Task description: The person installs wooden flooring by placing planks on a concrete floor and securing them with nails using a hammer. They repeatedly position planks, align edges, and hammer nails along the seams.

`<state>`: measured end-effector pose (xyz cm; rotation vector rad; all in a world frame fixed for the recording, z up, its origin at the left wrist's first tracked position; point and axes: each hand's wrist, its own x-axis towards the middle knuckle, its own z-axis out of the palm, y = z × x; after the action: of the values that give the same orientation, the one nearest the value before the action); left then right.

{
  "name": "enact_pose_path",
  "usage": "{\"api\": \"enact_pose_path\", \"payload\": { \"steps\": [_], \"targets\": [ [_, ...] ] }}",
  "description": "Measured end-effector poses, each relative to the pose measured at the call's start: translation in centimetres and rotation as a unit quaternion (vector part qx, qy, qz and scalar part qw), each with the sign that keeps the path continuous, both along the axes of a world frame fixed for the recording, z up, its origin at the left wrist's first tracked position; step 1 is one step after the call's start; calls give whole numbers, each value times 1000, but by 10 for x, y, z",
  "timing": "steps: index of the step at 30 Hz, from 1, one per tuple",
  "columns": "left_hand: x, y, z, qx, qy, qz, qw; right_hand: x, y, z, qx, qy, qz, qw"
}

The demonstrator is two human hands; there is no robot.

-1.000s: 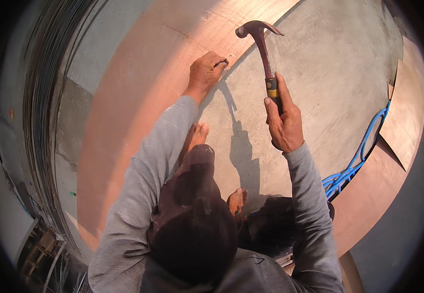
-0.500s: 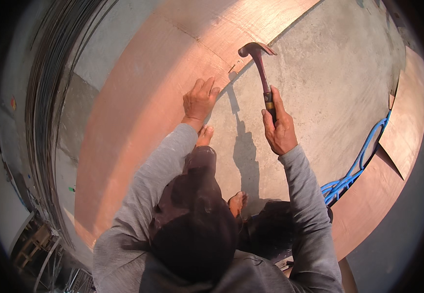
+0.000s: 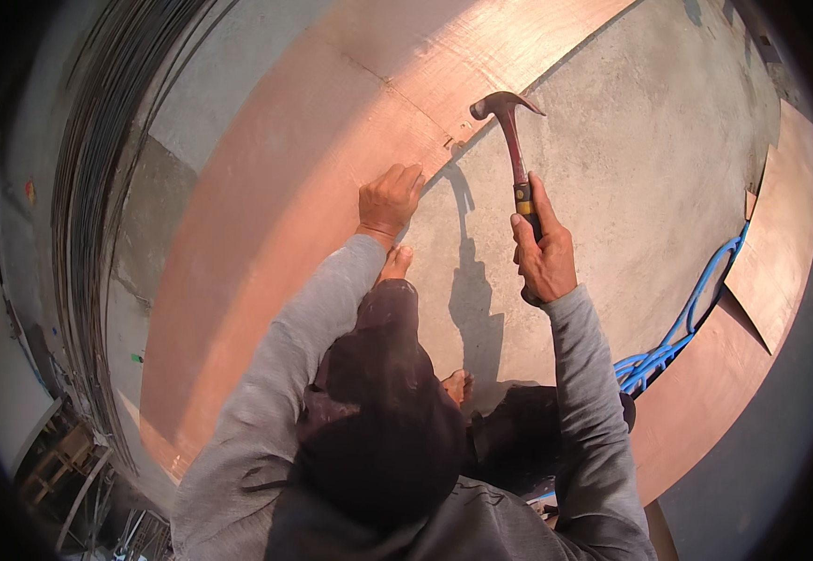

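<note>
My right hand is wrapped round the dark grip of a claw hammer. Its reddish head is raised near the edge of a long plywood sheet, with the striking face to the left and the claw to the right. My left hand rests at the sheet's right edge, fingers curled in; whatever may be under them is hidden. Just beyond that hand, a small nail stands near the edge beside a seam in the plywood. The hammer's shadow falls across the edge and the concrete.
Bare concrete floor lies to the right of the sheet. My bare foot is just below my left hand. Long thin metal rods lie bundled at the left. Blue hose is coiled beside more plywood pieces at the right.
The hammer has shifted slightly right and down, and its head has turned. My left hand has moved slightly right, and its fingers have curled from a more stretched pose.
</note>
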<state>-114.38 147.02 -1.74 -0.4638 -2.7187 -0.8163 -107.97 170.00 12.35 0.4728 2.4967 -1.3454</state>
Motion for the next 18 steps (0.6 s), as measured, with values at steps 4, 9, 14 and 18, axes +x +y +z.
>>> {"api": "enact_pose_path", "payload": {
  "steps": [4, 9, 14, 18],
  "targets": [
    [5, -2, -1, 4, -46, 1, 999, 2, -8, -7, -111, 188, -129, 967],
    [4, -1, -4, -12, -45, 2, 999, -3, -8, -1, -9, 36, 116, 993],
    [3, 0, -2, 14, -44, -3, 999, -6, -13, 0, -99, 243, -108, 959],
    [-3, 0, 1, -2, 6, -27, 1000, 0, -14, -10, 20, -124, 94, 988]
  ]
}}
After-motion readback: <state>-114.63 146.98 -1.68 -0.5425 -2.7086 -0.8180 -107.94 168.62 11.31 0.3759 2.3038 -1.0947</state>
